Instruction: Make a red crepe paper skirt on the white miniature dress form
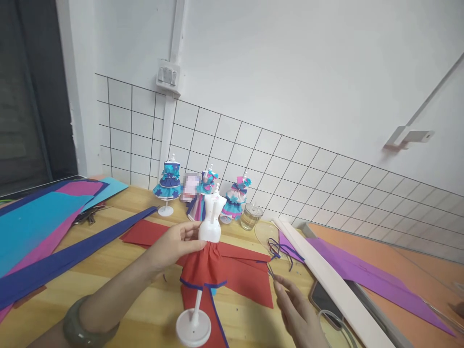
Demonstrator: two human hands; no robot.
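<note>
My left hand (183, 244) is closed around the waist of a small white dress form (211, 220), which tilts with its round base (193, 327) toward me. A gathered red skirt (203, 266) with blue edging hangs from its hips. In my right hand (295, 307) are thin metal tweezers (271, 273), pinched between thumb and fingers. Their tips are close to the end of a red strip (250, 253) behind the skirt; whether they touch it I cannot tell. More red sheet (252, 285) lies beneath the form.
Dressed miniature forms (166, 181) stand along the wall beside a glass cup (251, 217). Blue scraps (279, 249) lie to the right, near a pale pink strip (326, 275) and a phone (326, 302). Turquoise sheets (47, 227) and a long blue strip (79, 251) cover the left.
</note>
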